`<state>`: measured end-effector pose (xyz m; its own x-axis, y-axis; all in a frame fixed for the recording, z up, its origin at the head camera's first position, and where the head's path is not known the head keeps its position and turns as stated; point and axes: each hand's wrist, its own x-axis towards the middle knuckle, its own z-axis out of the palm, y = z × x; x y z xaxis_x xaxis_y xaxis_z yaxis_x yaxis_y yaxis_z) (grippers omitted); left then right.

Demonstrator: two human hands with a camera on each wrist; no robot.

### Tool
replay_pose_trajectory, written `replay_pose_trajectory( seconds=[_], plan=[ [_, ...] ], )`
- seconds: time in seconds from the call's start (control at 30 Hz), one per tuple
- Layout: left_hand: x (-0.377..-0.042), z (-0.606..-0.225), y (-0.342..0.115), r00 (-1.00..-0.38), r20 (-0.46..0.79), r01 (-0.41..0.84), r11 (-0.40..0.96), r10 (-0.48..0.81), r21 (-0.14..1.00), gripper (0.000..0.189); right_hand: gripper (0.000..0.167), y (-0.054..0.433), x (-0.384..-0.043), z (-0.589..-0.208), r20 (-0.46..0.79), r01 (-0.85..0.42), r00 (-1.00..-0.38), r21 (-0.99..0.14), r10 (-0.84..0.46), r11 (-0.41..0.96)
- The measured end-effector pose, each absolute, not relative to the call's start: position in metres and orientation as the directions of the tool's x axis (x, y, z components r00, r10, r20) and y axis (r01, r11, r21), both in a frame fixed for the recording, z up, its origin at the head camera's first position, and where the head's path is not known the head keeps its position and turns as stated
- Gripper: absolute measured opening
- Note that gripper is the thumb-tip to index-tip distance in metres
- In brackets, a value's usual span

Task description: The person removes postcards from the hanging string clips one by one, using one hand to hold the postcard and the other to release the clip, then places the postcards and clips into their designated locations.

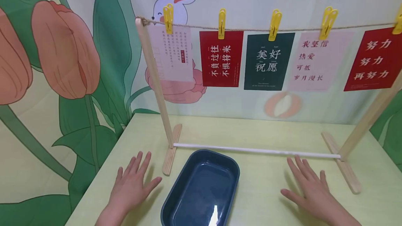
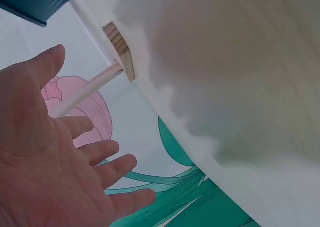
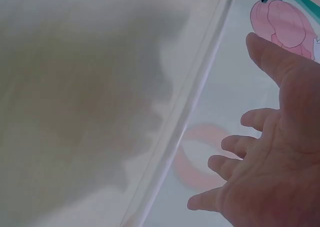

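Observation:
My left hand (image 1: 130,187) hovers palm down over the table, left of a dark blue rectangular tray (image 1: 233,184), its fingers spread and holding nothing. To the tray's right, my right hand (image 1: 312,191) is likewise spread with nothing in it, near the white rod (image 1: 251,150) of a wooden rack. In both wrist views the palms are bare, and shadows of the hands fall on the tabletop. Yellow clips (image 1: 222,23) hold several cards on the rack's twine (image 1: 194,27), among them a red card (image 1: 221,76) and a dark green card (image 1: 267,79).
The rack's left post (image 1: 157,79) and right post (image 1: 370,121) stand on flat wooden feet, the left foot (image 1: 168,161) close to the tray and the right foot (image 1: 350,179) beyond my right hand. Behind hangs a printed backdrop (image 1: 119,44) with tulips and a rabbit.

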<state>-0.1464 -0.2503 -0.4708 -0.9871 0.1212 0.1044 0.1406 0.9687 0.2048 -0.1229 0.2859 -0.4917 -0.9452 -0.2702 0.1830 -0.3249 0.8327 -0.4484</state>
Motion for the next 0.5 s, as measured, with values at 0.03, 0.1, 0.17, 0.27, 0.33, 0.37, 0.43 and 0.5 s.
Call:
replay_pose_trajectory(
  seconds=[0.03,0.1,0.17,0.27,0.33,0.37,0.43,0.5],
  plan=[
    [-0.147,-0.470,-0.251,-0.987,0.105,0.141,0.969,0.121,0.206,0.090,0.098,0.285,-0.124,-0.490,0.185,-0.330,-0.944,-0.455,-0.274,0.827],
    [-0.148,-0.468,-0.251,-0.987,0.109,0.143,0.967,0.122,0.211,0.089,0.098,0.281,-0.126,-0.486,0.188,-0.338,-0.941,-0.463,-0.282,0.819],
    [-0.149,-0.465,-0.252,-0.985,0.115,0.149,0.965,0.126,0.216,0.089,0.098,0.278,-0.129,-0.481,0.191,-0.344,-0.939,-0.474,-0.287,0.810],
    [-0.150,-0.460,-0.251,-0.983,0.129,0.161,0.961,0.135,0.223,0.088,0.098,0.270,-0.133,-0.474,0.195,-0.356,-0.935,-0.492,-0.297,0.795],
    [-0.151,-0.456,-0.250,-0.980,0.141,0.172,0.960,0.143,0.222,0.087,0.098,0.265,-0.136,-0.468,0.199,-0.364,-0.931,-0.506,-0.305,0.782],
    [-0.151,-0.454,-0.250,-0.978,0.147,0.177,0.959,0.147,0.222,0.087,0.098,0.262,-0.137,-0.466,0.200,-0.367,-0.930,-0.511,-0.308,0.777],
    [-0.153,-0.450,-0.249,-0.975,0.160,0.187,0.957,0.153,0.220,0.087,0.097,0.257,-0.140,-0.461,0.198,-0.370,-0.929,-0.515,-0.313,0.773],
    [-0.155,-0.446,-0.248,-0.972,0.174,0.195,0.957,0.159,0.214,0.086,0.097,0.252,-0.142,-0.457,0.198,-0.375,-0.927,-0.513,-0.318,0.772]
  ],
)
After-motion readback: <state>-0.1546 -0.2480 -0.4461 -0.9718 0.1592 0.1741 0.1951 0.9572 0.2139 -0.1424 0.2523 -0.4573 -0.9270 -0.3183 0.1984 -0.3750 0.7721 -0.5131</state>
